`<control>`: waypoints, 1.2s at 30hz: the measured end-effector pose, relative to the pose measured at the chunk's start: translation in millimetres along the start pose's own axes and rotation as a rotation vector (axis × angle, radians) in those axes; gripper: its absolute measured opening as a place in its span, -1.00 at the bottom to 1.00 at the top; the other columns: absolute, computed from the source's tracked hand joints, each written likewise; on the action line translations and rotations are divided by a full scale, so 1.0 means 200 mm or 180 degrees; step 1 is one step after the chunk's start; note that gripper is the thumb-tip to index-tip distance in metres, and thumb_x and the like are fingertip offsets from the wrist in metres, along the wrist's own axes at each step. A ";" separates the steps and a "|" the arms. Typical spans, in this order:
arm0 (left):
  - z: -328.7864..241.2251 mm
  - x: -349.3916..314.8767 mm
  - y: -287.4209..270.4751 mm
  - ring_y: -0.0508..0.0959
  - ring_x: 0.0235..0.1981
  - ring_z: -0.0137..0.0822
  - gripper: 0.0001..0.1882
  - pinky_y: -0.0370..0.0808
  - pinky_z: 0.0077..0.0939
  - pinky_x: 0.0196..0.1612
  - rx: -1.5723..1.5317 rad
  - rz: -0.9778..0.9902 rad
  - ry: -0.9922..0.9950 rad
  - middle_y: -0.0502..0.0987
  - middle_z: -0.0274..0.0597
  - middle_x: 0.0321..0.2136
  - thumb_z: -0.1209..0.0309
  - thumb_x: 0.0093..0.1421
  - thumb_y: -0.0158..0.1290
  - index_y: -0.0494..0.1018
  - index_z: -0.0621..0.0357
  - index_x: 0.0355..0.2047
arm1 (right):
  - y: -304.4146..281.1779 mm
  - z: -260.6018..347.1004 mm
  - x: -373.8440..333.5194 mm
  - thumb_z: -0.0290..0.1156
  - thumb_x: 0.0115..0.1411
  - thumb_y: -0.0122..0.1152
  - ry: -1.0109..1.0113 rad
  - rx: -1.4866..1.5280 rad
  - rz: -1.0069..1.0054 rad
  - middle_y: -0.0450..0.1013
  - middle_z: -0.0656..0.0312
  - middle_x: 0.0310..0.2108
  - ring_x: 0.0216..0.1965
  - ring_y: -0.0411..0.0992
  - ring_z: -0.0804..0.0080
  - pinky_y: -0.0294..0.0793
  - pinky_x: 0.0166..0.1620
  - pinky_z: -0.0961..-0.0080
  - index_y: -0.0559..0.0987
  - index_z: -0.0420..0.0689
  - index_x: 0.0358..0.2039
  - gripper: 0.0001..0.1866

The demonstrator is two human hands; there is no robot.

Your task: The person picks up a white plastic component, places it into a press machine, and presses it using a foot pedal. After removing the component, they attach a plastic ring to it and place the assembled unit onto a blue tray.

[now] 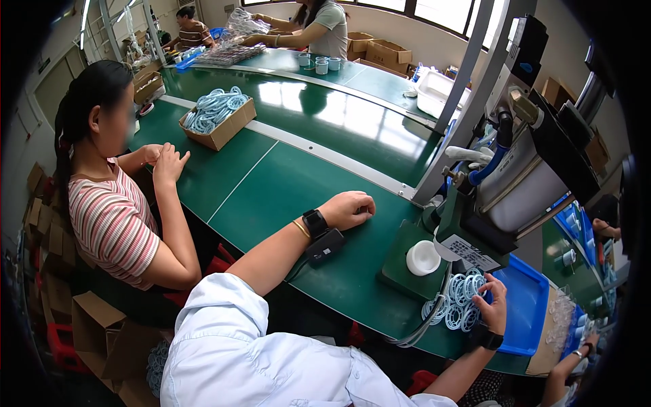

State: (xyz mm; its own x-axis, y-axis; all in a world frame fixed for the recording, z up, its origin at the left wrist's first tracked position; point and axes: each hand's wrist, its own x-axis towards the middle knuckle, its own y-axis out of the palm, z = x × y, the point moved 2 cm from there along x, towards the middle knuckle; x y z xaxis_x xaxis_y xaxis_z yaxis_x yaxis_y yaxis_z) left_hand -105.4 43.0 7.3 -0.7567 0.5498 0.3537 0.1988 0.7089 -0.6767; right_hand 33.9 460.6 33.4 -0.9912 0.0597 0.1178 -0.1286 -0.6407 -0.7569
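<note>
My left hand (348, 209) rests on the green table with its fingers loosely curled and nothing visible in them. On the right, my right hand (494, 305) has its fingers bent around the edge of a heap of light-blue plastic rings (464, 298), gripping a ring there; the fingertips are partly hidden. Left of the heap stands a press machine (519, 193) on a green base (400, 268). A white round cup-shaped piece (423, 258) sits on that base, apart from both hands.
A blue tray (531, 305) lies right of my right hand. A small black box with a cable (325, 245) is by my left wrist. A co-worker (112, 203) sits at left, near a cardboard box of light-blue rings (217, 134). Grey cables (424, 332) hang at the table's near edge.
</note>
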 end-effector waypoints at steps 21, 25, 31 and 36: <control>-0.03 0.03 0.00 0.35 -0.55 -0.41 -0.90 0.35 -0.54 -0.45 -0.0046 0.0069 -0.0311 0.34 -0.23 -0.52 0.53 0.05 0.04 0.41 0.24 -0.37 | -0.01 0.01 0.01 -0.25 -0.02 0.27 -0.0235 0.0453 -0.0193 0.35 0.13 0.07 0.14 0.19 0.15 0.09 0.19 0.27 0.55 -0.10 -0.43 -0.79; -0.02 0.03 0.02 0.39 -0.51 -0.37 -0.91 0.39 -0.54 -0.40 -0.0195 0.0024 -0.0148 0.37 -0.22 -0.51 0.53 0.06 0.05 0.41 0.24 -0.39 | -0.03 -0.12 0.00 -0.29 0.14 0.15 0.0149 0.1209 -0.0724 0.46 0.10 -0.11 -0.12 0.38 0.36 0.27 -0.01 0.51 0.50 -0.17 -0.42 -0.80; -0.08 -0.03 -0.07 0.46 -0.45 -0.26 -0.93 0.43 -0.46 -0.36 -0.0021 -0.0300 -0.0077 0.44 -0.18 -0.50 0.52 0.04 0.05 0.42 0.20 -0.42 | -0.04 -0.18 0.01 -0.27 0.24 0.06 0.0105 0.1718 -0.1012 0.47 0.25 -0.25 -0.32 0.29 0.64 0.26 -0.17 0.70 0.48 -0.17 -0.41 -0.78; -0.16 -0.13 -0.34 0.45 -0.33 -0.25 -0.94 0.40 -0.43 -0.25 0.1154 -0.1120 0.0389 0.48 -0.21 -0.45 0.54 0.03 0.05 0.43 0.17 -0.44 | -0.05 -0.23 0.02 -0.25 0.25 0.06 0.0222 0.1668 -0.1254 0.49 0.36 -0.27 -0.30 0.31 0.73 0.16 -0.28 0.76 0.49 -0.06 -0.37 -0.83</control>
State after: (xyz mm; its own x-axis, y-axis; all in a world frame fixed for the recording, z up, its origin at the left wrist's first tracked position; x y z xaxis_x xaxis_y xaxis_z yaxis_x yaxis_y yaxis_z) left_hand -80.3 -5.8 65.4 -0.6565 0.3686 0.6582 -0.2994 0.6735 -0.6758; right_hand 30.5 502.3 12.8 -0.8749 0.4042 0.2668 -0.4679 -0.8475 -0.2505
